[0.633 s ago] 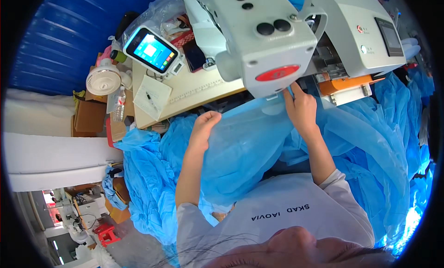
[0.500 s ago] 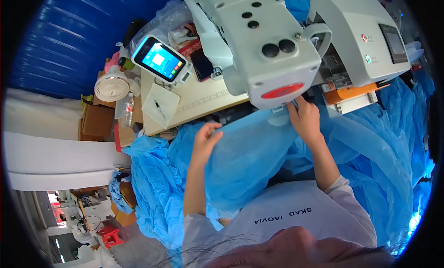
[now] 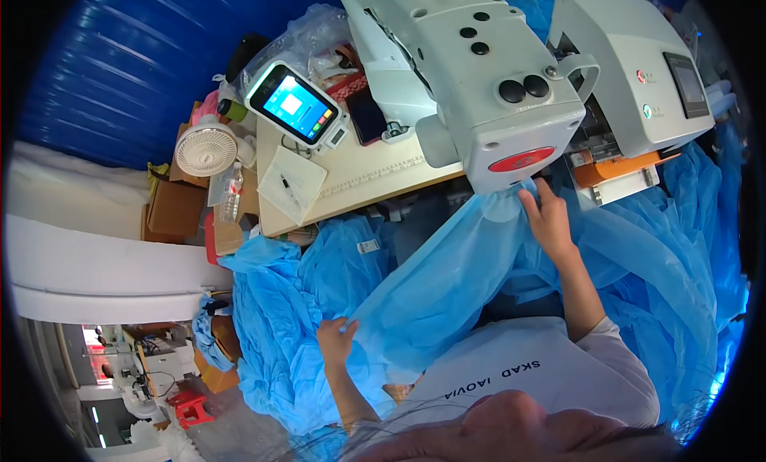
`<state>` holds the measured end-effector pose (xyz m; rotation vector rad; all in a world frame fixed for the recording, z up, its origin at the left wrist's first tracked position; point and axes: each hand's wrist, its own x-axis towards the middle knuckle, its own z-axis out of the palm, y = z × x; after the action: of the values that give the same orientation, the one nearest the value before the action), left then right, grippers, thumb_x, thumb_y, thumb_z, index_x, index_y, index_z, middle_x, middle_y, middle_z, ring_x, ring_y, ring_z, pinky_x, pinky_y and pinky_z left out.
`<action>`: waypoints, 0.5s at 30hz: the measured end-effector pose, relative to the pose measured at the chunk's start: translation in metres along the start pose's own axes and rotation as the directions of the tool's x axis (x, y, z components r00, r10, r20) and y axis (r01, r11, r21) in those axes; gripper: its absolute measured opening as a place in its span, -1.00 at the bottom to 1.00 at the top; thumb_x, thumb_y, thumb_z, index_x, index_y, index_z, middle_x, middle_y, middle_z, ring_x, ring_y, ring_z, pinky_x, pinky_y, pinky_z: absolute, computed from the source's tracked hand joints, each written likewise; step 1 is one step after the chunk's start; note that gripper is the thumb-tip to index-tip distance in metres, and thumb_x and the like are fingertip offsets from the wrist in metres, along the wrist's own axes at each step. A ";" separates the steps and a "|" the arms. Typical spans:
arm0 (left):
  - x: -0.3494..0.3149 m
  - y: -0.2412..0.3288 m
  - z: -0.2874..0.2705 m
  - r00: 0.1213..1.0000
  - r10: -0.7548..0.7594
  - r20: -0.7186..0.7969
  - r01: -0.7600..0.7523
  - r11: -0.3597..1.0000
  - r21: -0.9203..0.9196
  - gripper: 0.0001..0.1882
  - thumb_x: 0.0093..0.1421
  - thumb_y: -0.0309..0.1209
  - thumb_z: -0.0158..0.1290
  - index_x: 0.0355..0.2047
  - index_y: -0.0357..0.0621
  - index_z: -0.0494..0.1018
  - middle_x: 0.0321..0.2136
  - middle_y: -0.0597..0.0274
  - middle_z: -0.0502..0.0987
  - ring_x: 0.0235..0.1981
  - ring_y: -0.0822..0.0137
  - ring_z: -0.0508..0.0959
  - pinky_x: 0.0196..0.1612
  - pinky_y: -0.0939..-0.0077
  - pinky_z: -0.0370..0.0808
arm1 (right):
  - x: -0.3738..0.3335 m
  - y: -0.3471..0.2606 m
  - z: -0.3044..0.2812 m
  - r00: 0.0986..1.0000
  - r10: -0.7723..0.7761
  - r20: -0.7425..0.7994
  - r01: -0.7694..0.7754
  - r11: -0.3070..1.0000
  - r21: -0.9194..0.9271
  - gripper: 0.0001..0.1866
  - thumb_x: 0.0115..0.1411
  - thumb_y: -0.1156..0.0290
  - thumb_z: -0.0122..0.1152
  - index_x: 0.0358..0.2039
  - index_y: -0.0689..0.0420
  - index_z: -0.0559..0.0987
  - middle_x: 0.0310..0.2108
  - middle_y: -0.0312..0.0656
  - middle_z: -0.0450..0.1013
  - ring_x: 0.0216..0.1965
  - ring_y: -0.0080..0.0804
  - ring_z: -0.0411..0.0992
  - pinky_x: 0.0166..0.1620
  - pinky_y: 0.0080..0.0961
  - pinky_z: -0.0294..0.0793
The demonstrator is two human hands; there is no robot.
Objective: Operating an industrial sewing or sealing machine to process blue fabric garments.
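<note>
Item: thin light-blue nonwoven fabric (image 3: 447, 278), draped from under the head of the white industrial sewing machine (image 3: 479, 71) down over the person's lap and piling below the table edge.
Right hand (image 3: 546, 219): fingers closed, pinching the fabric edge just under the machine's head; it is keeping that place, as in the earlier views.
Left hand (image 3: 337, 341): now gripping a fold of the fabric low and near the body; a moment ago it was resting higher up, near the table edge, so it is drawing back and down.
Meaning: judged from the shift, the cloth is being pulled taut and fed along between the two hands.
Beyond the left hand: pale wooden table (image 3: 359, 183), a tilted control screen (image 3: 297, 107), a small white fan (image 3: 206, 149).
</note>
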<state>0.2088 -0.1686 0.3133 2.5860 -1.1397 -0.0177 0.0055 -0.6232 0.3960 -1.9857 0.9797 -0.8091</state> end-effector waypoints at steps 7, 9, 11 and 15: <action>-0.011 -0.022 -0.001 0.693 -0.670 0.266 0.625 0.375 -0.684 -0.86 0.10 -0.48 0.03 -0.44 -0.31 0.53 -0.65 0.29 0.50 -0.61 0.50 0.48 -0.59 0.66 0.33 | -0.005 -0.023 -0.031 0.956 0.099 0.275 -0.081 0.994 -0.076 -0.64 0.16 0.25 0.19 -0.20 0.30 0.46 -0.35 0.04 0.48 -0.36 -0.23 0.49 -0.24 -0.47 0.45; 0.015 -0.039 0.032 0.719 -0.693 0.049 0.313 0.260 -0.913 -0.81 0.11 -0.50 0.00 -0.30 -0.32 0.54 -0.56 0.27 0.51 -0.57 0.51 0.47 -0.54 0.65 0.35 | -0.006 -0.029 -0.022 0.974 0.030 0.223 0.025 0.970 -0.241 -0.60 0.13 0.24 0.23 -0.19 0.32 0.45 -0.32 0.06 0.48 -0.34 -0.14 0.49 -0.21 -0.40 0.45; 0.037 -0.061 0.056 0.732 -0.678 -0.066 0.418 0.524 -0.742 -0.77 0.11 -0.50 0.00 -0.23 -0.30 0.53 -0.49 0.27 0.51 -0.53 0.52 0.45 -0.49 0.64 0.35 | -0.009 -0.033 -0.007 0.991 -0.092 0.096 0.119 0.936 -0.332 -0.50 0.05 0.22 0.30 -0.17 0.38 0.43 -0.24 0.14 0.47 -0.26 0.08 0.46 -0.15 -0.24 0.44; 0.070 -0.079 0.079 0.698 -0.716 -0.003 0.328 0.323 -0.888 -0.80 0.12 -0.47 0.02 -0.28 -0.27 0.55 -0.53 0.30 0.50 -0.50 0.54 0.42 -0.45 0.62 0.34 | -0.009 -0.034 0.008 0.977 -0.163 0.135 0.185 0.968 -0.171 -0.56 0.03 0.27 0.31 -0.23 0.39 0.47 -0.34 0.12 0.48 -0.27 0.04 0.47 -0.18 -0.27 0.45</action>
<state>0.3019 -0.1911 0.2230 1.7603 0.0473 -0.1462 0.0193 -0.5992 0.4185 -2.2759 0.8433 -0.7050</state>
